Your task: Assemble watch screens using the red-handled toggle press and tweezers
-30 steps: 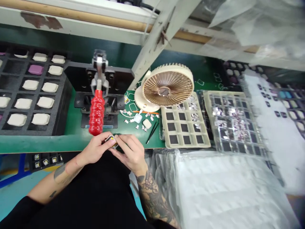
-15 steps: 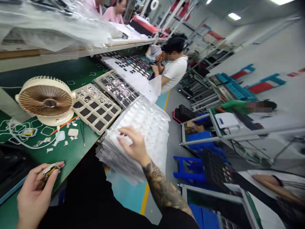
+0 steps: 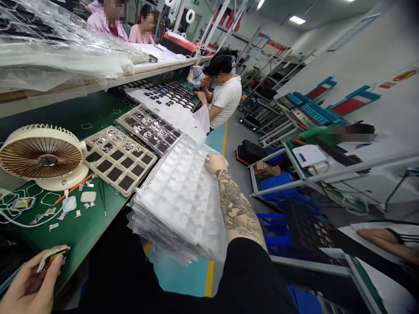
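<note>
Left hand (image 3: 32,283): narrow grip, thumb and fingers pinching a small device (image 3: 52,259) above the tabletop (image 3: 77,237), near its lower-left end. Light casing; yellow and dark inner parts exposed at the side.

Right hand (image 3: 216,162): fingers curled at the far right corner of the stack of clear plastic sheets (image 3: 176,196). Contact seen; whether it grips a sheet, cannot tell.

Progress (judgement): device seems partway assembled, casing not closed around its insides. Left to do: the closing, by the look of it. Loose pieces lie out, unfitted.

Tabletop: green. Tweezers (image 3: 103,198) by the near edge; cream cover (image 3: 88,196) and pale blue square piece (image 3: 69,203) to their left, small metallic bits around. Cream fan (image 3: 46,157) behind these. Compartment tray (image 3: 121,161) reaches the near edge, bits in its far cells, dark pads visible in the others; second compartment tray (image 3: 153,128) beyond. White sheet (image 3: 170,109) farther along, bearing black parts.

Room: co-worker in white (image 3: 227,100) at the far end; others across the shelf. Yellow line (image 3: 209,279) on blue-green floor below.
</note>
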`<state>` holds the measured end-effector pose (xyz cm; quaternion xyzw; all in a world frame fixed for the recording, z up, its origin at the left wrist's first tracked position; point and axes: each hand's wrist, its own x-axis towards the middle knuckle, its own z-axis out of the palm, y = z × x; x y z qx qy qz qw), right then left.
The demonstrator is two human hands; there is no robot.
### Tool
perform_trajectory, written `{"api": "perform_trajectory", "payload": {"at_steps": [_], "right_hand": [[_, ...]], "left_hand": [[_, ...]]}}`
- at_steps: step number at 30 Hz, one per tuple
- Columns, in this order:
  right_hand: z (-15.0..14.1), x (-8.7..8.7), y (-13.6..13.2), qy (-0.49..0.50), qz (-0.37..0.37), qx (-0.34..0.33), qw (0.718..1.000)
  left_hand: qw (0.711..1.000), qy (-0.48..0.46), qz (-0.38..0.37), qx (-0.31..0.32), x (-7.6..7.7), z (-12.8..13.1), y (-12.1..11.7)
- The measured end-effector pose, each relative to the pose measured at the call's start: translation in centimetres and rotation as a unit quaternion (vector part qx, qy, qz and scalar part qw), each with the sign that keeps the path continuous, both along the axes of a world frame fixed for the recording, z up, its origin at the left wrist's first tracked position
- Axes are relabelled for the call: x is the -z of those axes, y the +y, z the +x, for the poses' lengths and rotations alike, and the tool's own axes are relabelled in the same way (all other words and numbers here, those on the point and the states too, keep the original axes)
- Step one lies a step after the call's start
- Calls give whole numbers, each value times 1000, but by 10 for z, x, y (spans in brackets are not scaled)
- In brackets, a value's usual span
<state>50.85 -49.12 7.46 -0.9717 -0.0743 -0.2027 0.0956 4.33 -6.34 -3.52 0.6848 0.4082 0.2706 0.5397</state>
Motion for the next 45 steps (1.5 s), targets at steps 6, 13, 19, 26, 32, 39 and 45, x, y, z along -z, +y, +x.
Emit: {"api": "perform_trajectory", "payload": {"at_steps": [6,13,19,26,32,39,45], "right_hand": [[-57,-27,23,17,50,-32,998],[-251,11,165,-6,339,-301,891],[-316,62,297,229,401,-542,702],[-339,75,378,263,354,-670,597],[-344,90,388,401,393,-596,574],[-358,85,396,391,406,-580,588],[-333,59,400,199,316,-642,669]], "left_hand": [[996,-42,-76,-3,-16,6,5],[959,-163,-225,56,-27,14,5],[942,-219,-247,65,-38,-14,11],[933,-291,-212,-14,-42,-37,8],[936,-294,-180,-73,-41,-44,13],[978,-181,-96,-48,-39,-56,19],[937,-258,-198,-128,-28,-52,22]]}}
